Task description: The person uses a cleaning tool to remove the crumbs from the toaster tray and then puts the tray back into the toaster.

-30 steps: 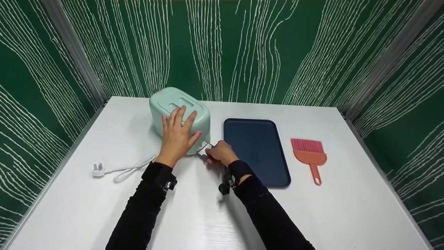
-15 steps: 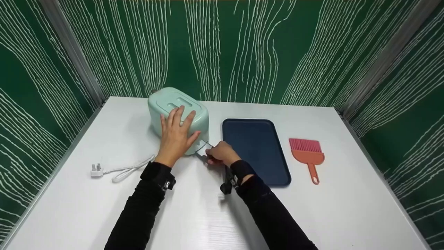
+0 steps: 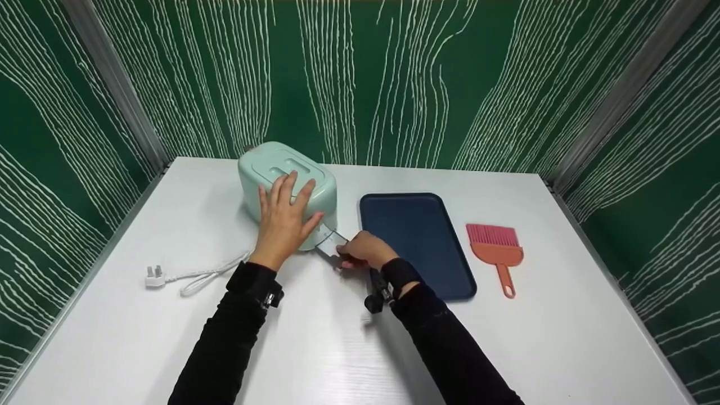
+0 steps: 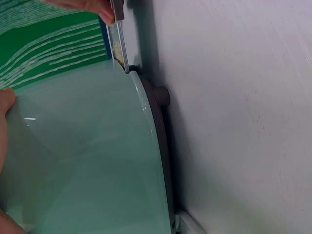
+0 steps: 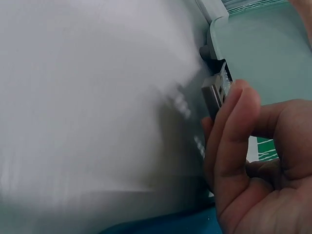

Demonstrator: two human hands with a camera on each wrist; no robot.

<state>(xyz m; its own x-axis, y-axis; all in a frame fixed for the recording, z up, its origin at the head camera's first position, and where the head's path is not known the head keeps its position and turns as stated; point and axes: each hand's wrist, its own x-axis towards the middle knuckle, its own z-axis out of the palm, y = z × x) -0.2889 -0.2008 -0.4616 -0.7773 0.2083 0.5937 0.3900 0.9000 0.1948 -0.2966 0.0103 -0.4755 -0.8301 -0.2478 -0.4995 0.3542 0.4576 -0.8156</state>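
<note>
A mint-green toaster (image 3: 256, 183) stands at the back left of the white table. My left hand (image 3: 281, 225) rests on its near side, fingers spread and fingertips over the top edge. Low at the toaster's right end, a metal crumb tray (image 3: 331, 243) sticks partly out. My right hand (image 3: 365, 250) pinches the tray's outer end between thumb and fingers. In the left wrist view, pale crumbs lie in the exposed part of the crumb tray (image 4: 118, 48). The inner part is hidden inside the toaster. The right wrist view shows the tray's grey end (image 5: 213, 95) at my fingertips.
A dark blue rectangular tray (image 3: 413, 242) lies right of the toaster, close to my right hand. Farther right is a small brush with pink bristles and an orange handle (image 3: 500, 256). The toaster's white cord and plug (image 3: 154, 277) lie at the left. Green walls enclose the table.
My right hand has drawn the crumb tray a little farther out, toward the right and front. The left hand keeps its place on the toaster.
</note>
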